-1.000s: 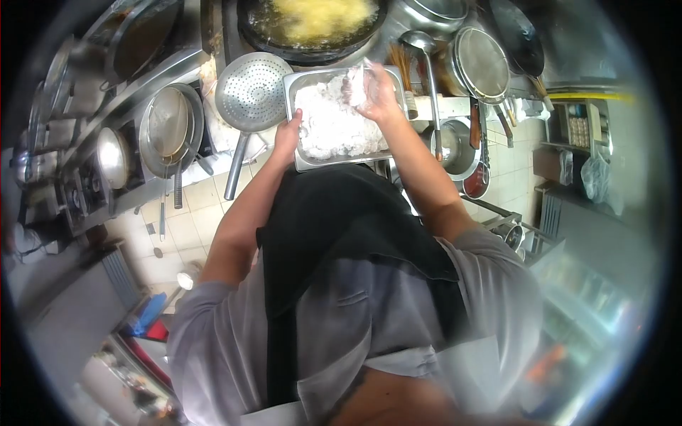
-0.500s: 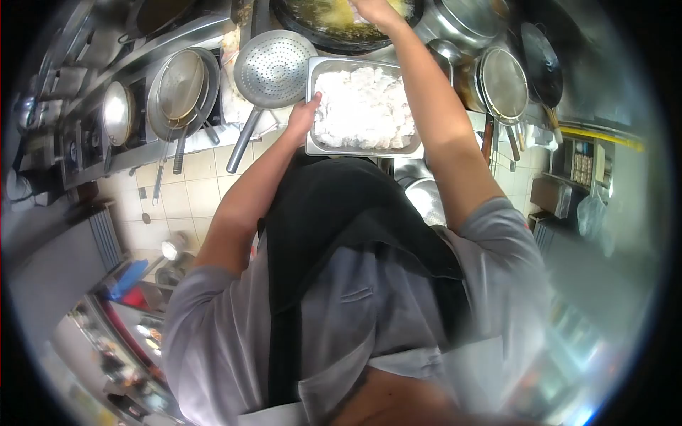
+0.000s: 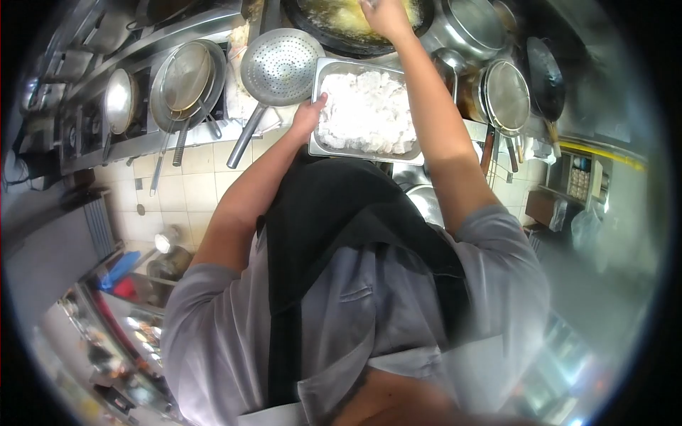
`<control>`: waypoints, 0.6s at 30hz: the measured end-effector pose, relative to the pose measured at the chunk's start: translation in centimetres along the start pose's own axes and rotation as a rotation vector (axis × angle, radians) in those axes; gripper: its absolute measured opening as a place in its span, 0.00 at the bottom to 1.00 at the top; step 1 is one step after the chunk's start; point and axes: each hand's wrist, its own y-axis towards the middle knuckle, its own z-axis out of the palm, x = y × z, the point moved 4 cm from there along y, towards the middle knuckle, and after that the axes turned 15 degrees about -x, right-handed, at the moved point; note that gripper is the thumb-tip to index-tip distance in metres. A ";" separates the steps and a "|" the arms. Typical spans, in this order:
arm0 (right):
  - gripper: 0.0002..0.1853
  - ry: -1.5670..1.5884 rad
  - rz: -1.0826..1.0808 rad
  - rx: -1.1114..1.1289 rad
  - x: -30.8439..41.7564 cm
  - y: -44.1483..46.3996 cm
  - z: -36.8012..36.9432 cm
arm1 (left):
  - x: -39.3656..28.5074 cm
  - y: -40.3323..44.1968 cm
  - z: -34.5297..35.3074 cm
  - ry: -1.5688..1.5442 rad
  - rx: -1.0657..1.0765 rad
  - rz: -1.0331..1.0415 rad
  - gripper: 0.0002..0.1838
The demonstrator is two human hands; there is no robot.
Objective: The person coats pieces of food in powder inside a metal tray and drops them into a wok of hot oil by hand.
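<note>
My left hand [image 3: 309,117] grips the left rim of a steel tray [image 3: 316,145], its thumb over the edge. White, flour-coated pieces [image 3: 366,110] fill the tray. Over a wide black wok [image 3: 302,28] of bubbling yellow oil [image 3: 337,18] reaches my right hand [image 3: 387,18], fingers drawn together and pointing down. What they hold, if anything, cannot be made out. My right forearm passes over the tray's right side and hides part of it. Just left of the tray rests a perforated strainer ladle [image 3: 280,67], its handle towards me.
Wire sieves [image 3: 186,78] lie over a pan on the left stove. To the right stand a steel pot [image 3: 476,28], another pot topped with a sieve [image 3: 506,96], and a dark wok [image 3: 545,78] with a wooden handle. Tiled floor [image 3: 199,192] shows below the counter.
The view has shifted slightly, so the tray and wok sit a little further right. My right hand stays over the oil, and my left hand keeps its grip on the tray.
</note>
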 end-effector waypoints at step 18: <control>0.14 0.123 0.072 0.521 1.6 -17.5 3.1 | -0.4 -0.4 0.0 0.029 0.008 0.062 0.33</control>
